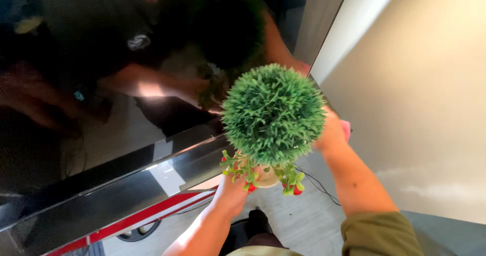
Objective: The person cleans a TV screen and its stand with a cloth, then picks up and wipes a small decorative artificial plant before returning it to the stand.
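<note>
Plant: a round green artificial bush [273, 113] in a small pale pot [267, 177], with sprigs bearing red berries [296, 190] hanging below the ball. I have it raised in the air, just in front of the dark glossy screen [101, 84] and beside the beige wall [430, 84].

Left hand: my left hand [234, 187] is under the ball, fingers closed around the pot, some of them hidden among the sprigs.

Right hand: my right hand [331, 132] is pressed against the far side of the ball; foliage covers the fingers, so I cannot tell whether they are curled into it or lying flat. Something pink [346, 129] shows at the hand's edge; I cannot say what.

Arm pose: both forearms reach up and forward, the left from below centre, the right from the lower right with an olive sleeve [379, 233] at the elbow.

Risk, screen: the ball is very near the glass; I judge that a swing leftward would brush or knock it.

Risk, drop: the pot is small and top-heavy under the ball; I think a loose hold could let it tip out toward the floor [298, 220].

Risk, cable: a thin black cable [319, 185] runs just below; the sprigs might snag it.
</note>
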